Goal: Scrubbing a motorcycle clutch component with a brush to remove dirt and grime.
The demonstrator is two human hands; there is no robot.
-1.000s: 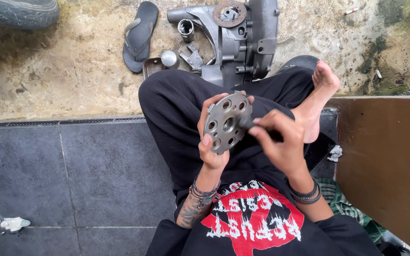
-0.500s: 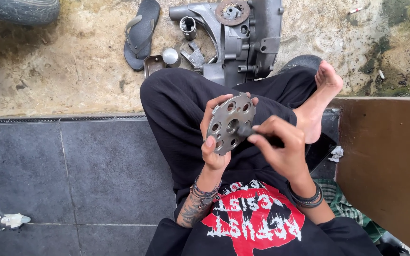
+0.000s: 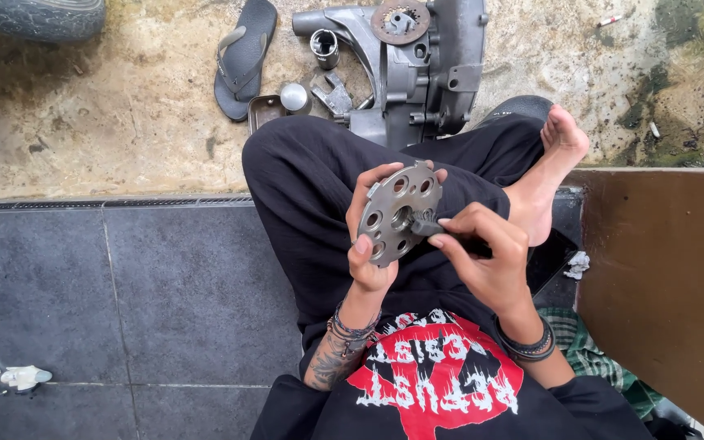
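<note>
No packages, signs or screens appear. The only lettering is a red circular print (image 3: 433, 379) with jagged white characters on the person's black shirt, at six o'clock.

Both hands work tight over the lap: the left hand (image 3: 368, 244) grips the disc (image 3: 398, 213), the right hand (image 3: 482, 253) presses a tool (image 3: 427, 226) into its centre, with the knee (image 3: 287, 155) to the left and the foot (image 3: 549, 175) close on the right. Ahead, the engine case (image 3: 417, 73), socket (image 3: 325, 47), small parts (image 3: 295, 98) and sandal (image 3: 244, 57) crowd the ground. The tiles (image 3: 124, 285) to the left lie open; the brown panel (image 3: 662, 277) walls the right.
</note>
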